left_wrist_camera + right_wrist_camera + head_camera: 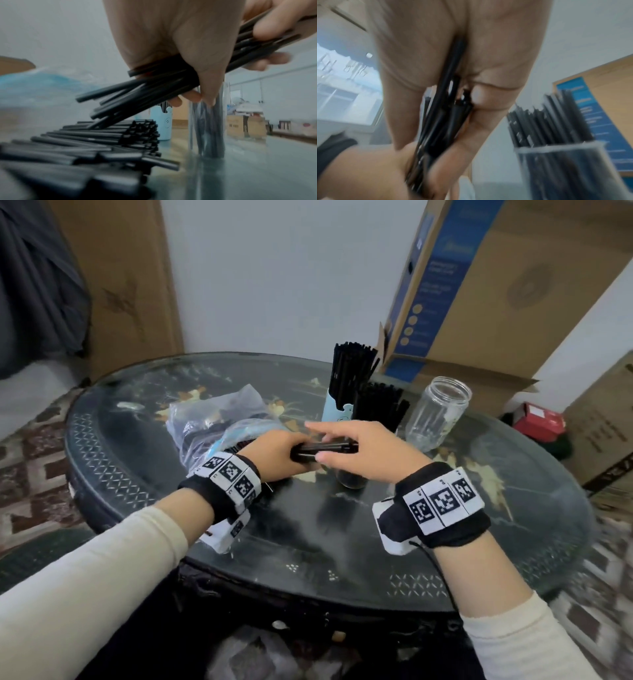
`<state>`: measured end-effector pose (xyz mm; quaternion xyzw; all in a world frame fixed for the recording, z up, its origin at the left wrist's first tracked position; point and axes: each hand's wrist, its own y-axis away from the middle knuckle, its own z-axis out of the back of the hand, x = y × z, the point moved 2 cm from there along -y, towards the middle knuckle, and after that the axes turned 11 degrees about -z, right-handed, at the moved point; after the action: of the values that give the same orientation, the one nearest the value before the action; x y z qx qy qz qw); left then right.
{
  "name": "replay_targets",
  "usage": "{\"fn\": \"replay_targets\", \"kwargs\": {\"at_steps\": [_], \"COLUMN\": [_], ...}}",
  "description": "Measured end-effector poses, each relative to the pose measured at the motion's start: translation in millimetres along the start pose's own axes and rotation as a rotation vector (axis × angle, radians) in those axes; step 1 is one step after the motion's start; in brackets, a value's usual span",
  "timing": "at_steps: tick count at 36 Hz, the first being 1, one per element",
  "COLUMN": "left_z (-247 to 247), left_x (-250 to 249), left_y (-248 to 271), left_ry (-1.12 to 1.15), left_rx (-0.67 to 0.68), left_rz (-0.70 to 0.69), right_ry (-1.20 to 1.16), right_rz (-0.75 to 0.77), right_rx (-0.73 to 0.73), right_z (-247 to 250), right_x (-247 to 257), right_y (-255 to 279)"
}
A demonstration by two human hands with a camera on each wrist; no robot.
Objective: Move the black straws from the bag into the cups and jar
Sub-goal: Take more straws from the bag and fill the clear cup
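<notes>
Bundle of black straws (323, 447) held level above the round dark table (376, 542), just in front of the cups. Left hand (277, 451) wraps its fingers round one end of the bundle; right hand (359, 450) pinches the other end between thumb and curled fingers, index finger stretched out above. In the left wrist view the loose straw ends fan out below the left fist (171, 40); more straws (102, 142) lie in a flat heap beneath, by the clear plastic bag (219, 416) at the table's left. Behind the hands stand a light blue cup (337, 412) and a clear glass (352, 477), both packed with upright straws. To their right, apart, stands a clear jar (436, 412) with no straws visible in it. Cardboard boxes (496, 285) lean against the wall behind
</notes>
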<state>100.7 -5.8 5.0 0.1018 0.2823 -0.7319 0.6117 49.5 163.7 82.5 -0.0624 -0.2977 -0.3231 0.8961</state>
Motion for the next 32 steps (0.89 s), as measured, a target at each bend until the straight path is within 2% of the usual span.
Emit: {"fn": "replay_targets", "kwargs": {"at_steps": [3, 6, 10, 13, 16, 18, 22, 25, 27, 30, 32], "left_z": [-3, -10, -23, -37, -53, -60, -64, -65, -64, -62, -68], "left_x": [-11, -25, -44, -51, -47, -43, -36, -29, -28, -32, -29], "left_y": [-4, -11, -15, -13, -10, -10, -14, -20, -21, -17, -13], "left_ry": [0.206, 0.399, 0.635, 0.7, 0.744, 0.747, 0.602, 0.465, 0.474, 0.598, 0.679], "left_rx": [-0.134, -0.186, -0.191, -0.232, -0.239, -0.22, -0.252, -0.241, -0.254, -0.261, -0.219], "left_rz": [0.026, 0.083, 0.097, 0.125, 0.189, 0.215, 0.152, 0.161, 0.142, 0.176, 0.236], "right_ry": [-0.05, -0.225, -0.233, -0.117, -0.004, 0.057, 0.093, 0.09, 0.108, 0.024, 0.002], "right_rz": [0.096, 0.26, 0.349, 0.34, 0.212, 0.184, 0.186, 0.204, 0.184, 0.117, 0.115], "right_rx": [-0.24, -0.484, -0.627, -0.608, -0.42, -0.323, -0.367, -0.473, -0.527, -0.445, -0.39], "right_z": [20, 30, 26, 13, -4, -16, -22, -19, -18, -21, -24], "right_x": [4, 14, 23, 17, 6, -1, -5, -4, -5, -8, -10], "right_y": [10, 18, 14, 4, -2, -4, -4, -3, -4, -7, -8]}}
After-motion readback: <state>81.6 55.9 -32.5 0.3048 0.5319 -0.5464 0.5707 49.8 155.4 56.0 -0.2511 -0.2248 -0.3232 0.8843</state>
